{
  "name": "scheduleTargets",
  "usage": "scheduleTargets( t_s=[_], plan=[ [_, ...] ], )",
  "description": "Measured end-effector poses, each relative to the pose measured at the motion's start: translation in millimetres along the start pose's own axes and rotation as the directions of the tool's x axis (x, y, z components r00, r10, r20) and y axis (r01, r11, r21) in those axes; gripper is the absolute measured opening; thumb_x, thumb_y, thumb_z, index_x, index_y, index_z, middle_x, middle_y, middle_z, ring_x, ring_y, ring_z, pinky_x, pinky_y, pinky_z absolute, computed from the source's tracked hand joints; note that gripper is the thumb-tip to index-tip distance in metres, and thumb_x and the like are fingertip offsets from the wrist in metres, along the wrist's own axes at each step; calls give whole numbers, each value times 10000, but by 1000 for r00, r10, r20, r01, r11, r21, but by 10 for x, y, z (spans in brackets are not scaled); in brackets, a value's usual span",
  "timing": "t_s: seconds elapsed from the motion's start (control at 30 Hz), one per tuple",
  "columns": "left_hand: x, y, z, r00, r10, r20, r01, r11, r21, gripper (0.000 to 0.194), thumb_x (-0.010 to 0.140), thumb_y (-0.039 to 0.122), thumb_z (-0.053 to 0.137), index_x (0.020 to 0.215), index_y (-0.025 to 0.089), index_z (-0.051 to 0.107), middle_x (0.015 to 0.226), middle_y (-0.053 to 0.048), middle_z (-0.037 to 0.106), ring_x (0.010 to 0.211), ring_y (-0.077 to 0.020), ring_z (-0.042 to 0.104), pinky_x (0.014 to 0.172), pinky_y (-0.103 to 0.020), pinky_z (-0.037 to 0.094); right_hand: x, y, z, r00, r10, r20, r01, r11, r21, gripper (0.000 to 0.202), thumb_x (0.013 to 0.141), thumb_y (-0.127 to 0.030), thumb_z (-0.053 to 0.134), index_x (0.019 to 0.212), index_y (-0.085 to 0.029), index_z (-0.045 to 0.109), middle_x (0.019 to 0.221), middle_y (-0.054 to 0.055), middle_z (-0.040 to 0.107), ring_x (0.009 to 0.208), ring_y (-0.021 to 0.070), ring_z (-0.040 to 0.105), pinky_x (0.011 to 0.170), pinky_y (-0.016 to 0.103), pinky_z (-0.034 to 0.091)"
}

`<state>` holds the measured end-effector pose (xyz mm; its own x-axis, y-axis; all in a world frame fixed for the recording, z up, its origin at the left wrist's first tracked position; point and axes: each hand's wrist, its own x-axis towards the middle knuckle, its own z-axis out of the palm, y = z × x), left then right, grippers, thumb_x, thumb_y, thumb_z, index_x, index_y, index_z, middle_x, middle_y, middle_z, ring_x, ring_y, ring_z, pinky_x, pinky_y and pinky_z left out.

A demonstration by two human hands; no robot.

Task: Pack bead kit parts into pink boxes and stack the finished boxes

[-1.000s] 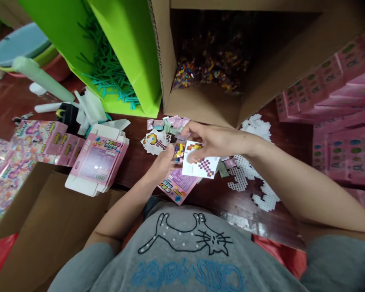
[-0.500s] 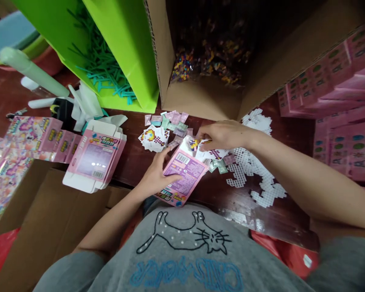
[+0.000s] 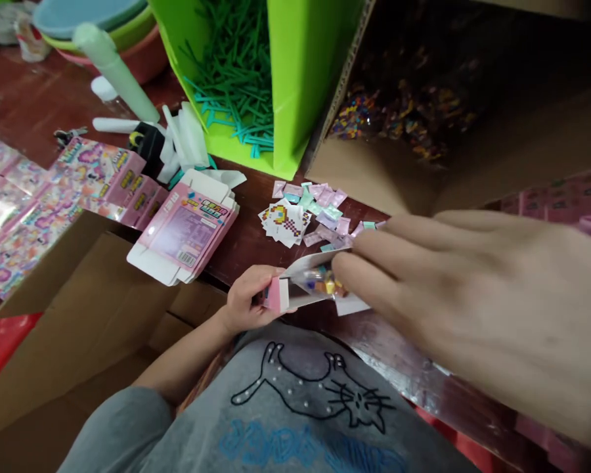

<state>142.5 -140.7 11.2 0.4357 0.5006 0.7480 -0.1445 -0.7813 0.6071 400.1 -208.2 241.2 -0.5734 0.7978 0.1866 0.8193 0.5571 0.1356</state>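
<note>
My left hand is wrapped round a small pink box, tilted so that its white-flapped mouth points right. In that mouth shows a clear bag of small coloured pieces. My right hand looms large and slightly blurred, its fingers together and bent over the box mouth at the bag. Whatever its fingertips grip is hidden behind the hand. Just beyond the box lie a small pile of pixel-pattern cards and several pink, green and lilac sachets.
Flattened pink boxes lie stacked at the left, beside closed printed boxes and an open carton. A green box of green sticks stands behind. A big carton with bagged pieces is at the back right.
The pink box has turned so its mouth faces right. My right hand has come nearer the camera and covers the white grid pieces. The view has shifted left.
</note>
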Motion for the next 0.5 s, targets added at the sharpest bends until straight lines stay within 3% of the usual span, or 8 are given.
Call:
scheduleTargets(
  t_s=[0.07,0.13,0.27,0.33,0.4,0.5],
  plan=[
    [-41,13,1,997,-76,-15,77,996,53,708,871,338,1011,1480,230,666,1192,-125,858,1011,-271,863,884,-391,698,107,-89,36,999,-40,9,41,999,-16,304,985,-28,506,811,-257,605,718,45,650,649,225,596,633,400,377],
    [-80,14,12,993,-111,-40,114,991,70,755,863,388,1017,1509,234,659,1222,-137,853,1035,-284,859,914,-411,702,199,-91,130,995,-78,54,77,997,24,266,982,-40,547,844,-252,631,719,35,672,622,205,587,613,390,368],
    [-171,-29,18,987,-154,-52,154,988,-13,914,883,462,994,1663,255,566,1302,-150,828,1099,-274,841,957,-395,692,386,167,382,949,-152,277,94,973,211,98,980,-150,705,1001,-244,683,747,6,724,558,189,586,541,380,269],
    [-225,-56,-8,963,-263,-67,258,963,-77,893,907,462,975,1674,261,564,1366,-152,808,1144,-274,830,1000,-394,682,472,345,460,927,-170,333,59,946,318,195,996,-224,763,1176,-244,691,834,10,766,615,200,643,549,364,319],
    [-272,-72,-48,922,-374,-97,361,924,-129,836,936,451,951,1663,265,582,1451,-154,782,1228,-288,813,1069,-410,669,538,475,498,947,-154,282,26,912,410,315,1025,-269,758,1321,-250,653,999,42,800,751,215,718,617,357,449],
    [-307,-80,-92,893,-438,-108,414,890,-191,773,960,435,928,1640,263,605,1526,-153,758,1322,-309,788,1144,-436,649,607,480,566,986,-90,143,18,899,438,185,1079,-293,676,1260,-253,673,1131,89,794,907,233,759,741,369,563]
  ],
)
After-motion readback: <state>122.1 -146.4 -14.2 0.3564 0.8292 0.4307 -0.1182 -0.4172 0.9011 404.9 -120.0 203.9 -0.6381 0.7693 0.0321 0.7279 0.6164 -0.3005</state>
